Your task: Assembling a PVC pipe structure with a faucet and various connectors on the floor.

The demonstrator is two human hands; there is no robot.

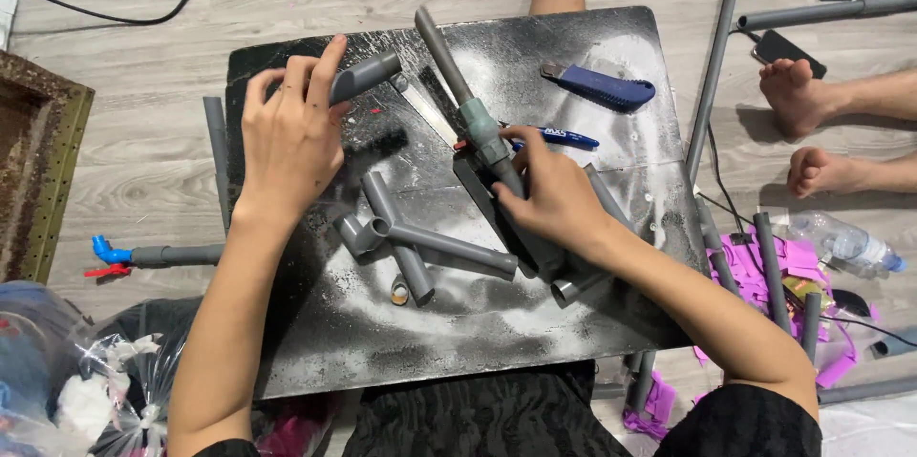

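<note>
My left hand (291, 127) grips a short grey pipe fitting (368, 73) at the back left of a dark, white-dusted metal board (458, 323). My right hand (554, 194) rests on a long grey pipe (441, 51) with a greenish coupling (482, 130), holding it down at the board's middle. Between my hands lie a crossed pair of grey pipe pieces (420, 242) joined by a tee fitting, and a thin metal blade (425, 108).
A blue-handled cutter (602, 85) and a blue pen (564, 137) lie at the back right. Another person's bare feet (812, 132) rest on the floor at right. Grey pipes (712, 85), a plastic bottle (845, 242), purple scraps and a blue valve (110, 255) surround the board.
</note>
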